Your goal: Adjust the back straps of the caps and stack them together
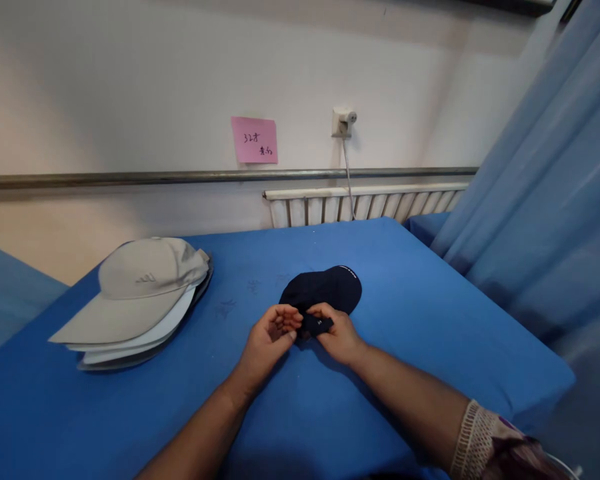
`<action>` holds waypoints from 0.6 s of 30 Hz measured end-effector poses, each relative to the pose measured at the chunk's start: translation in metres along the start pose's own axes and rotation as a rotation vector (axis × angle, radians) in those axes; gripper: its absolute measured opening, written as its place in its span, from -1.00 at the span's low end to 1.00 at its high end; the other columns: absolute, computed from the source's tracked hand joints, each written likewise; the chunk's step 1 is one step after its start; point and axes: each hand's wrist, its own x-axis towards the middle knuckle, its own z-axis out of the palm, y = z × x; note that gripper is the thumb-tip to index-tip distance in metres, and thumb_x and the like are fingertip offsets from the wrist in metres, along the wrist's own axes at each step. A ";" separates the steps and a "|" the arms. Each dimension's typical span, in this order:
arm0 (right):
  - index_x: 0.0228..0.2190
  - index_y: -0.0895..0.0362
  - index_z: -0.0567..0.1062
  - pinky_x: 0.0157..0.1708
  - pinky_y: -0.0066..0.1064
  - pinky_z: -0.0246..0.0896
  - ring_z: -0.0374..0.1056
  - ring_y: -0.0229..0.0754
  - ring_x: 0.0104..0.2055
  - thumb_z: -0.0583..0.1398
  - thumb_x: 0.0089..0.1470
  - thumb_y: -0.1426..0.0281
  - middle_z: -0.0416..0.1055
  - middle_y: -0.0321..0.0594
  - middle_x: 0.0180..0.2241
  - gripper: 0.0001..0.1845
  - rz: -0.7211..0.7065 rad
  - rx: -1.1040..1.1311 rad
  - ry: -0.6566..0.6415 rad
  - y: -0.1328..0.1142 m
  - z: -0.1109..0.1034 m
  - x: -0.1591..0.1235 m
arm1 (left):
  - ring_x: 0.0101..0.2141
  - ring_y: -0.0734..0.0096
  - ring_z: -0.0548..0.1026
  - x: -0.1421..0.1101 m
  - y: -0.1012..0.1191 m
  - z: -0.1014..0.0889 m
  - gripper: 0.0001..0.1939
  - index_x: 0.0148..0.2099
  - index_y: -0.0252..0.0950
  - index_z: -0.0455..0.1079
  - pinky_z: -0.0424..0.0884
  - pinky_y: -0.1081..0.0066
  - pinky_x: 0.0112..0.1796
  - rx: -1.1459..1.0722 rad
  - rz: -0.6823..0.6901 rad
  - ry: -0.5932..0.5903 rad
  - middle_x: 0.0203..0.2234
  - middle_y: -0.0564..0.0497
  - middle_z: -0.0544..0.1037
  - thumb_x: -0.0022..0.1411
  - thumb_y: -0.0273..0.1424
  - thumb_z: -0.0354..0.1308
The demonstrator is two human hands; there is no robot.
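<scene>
A dark navy baseball cap [317,285] lies on the blue-covered table, with its brim toward the far right and small white lettering along the brim's edge. My right hand [341,335] is closed on the strap [316,324] at the back of the cap, thumb below and fingers above; a small white mark shows on the strap. My left hand [270,333] is at the left end of that strap. Its fingers are curled loosely, and the fingertips and thumb appear to pinch the strap's edge, partly lost in the dark fabric.
A stack of several caps [147,273], light grey on top, stands at the left of the blue table [400,400]. Behind are a metal rail [180,178], a white radiator [330,205], a socket with a plug [343,123] and a pink note [255,140]. A blue curtain [540,153] hangs right.
</scene>
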 end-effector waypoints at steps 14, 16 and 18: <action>-0.19 0.07 0.40 -0.21 -0.34 0.37 0.47 -0.15 -0.23 0.20 -0.08 0.57 0.53 -0.27 -0.26 -0.64 0.053 -0.006 -0.083 -0.001 0.000 -0.003 | -0.20 0.24 0.41 -0.003 -0.013 0.015 -0.83 -0.20 -0.13 0.59 0.31 0.31 -0.11 0.444 0.154 -0.130 -0.27 -0.02 0.47 0.10 -0.40 0.33; -0.17 0.07 0.40 -0.20 -0.33 0.35 0.47 -0.13 -0.21 0.21 -0.06 0.58 0.53 -0.24 -0.25 -0.63 0.026 -0.106 -0.108 -0.005 -0.002 -0.003 | -0.26 0.31 0.40 -0.002 -0.014 0.016 -0.98 -0.37 -0.20 0.54 0.30 0.36 -0.17 0.363 0.115 -0.050 -0.35 0.02 0.45 0.09 -0.41 0.32; -0.15 0.08 0.41 -0.21 -0.33 0.33 0.47 -0.12 -0.22 0.18 0.02 0.57 0.53 -0.21 -0.25 -0.68 -0.001 -0.198 -0.140 -0.009 -0.005 -0.004 | -0.34 0.37 0.38 0.000 -0.014 0.015 -0.88 -0.43 -0.24 0.47 0.29 0.40 -0.24 0.178 0.030 0.063 -0.43 0.06 0.44 0.10 -0.36 0.33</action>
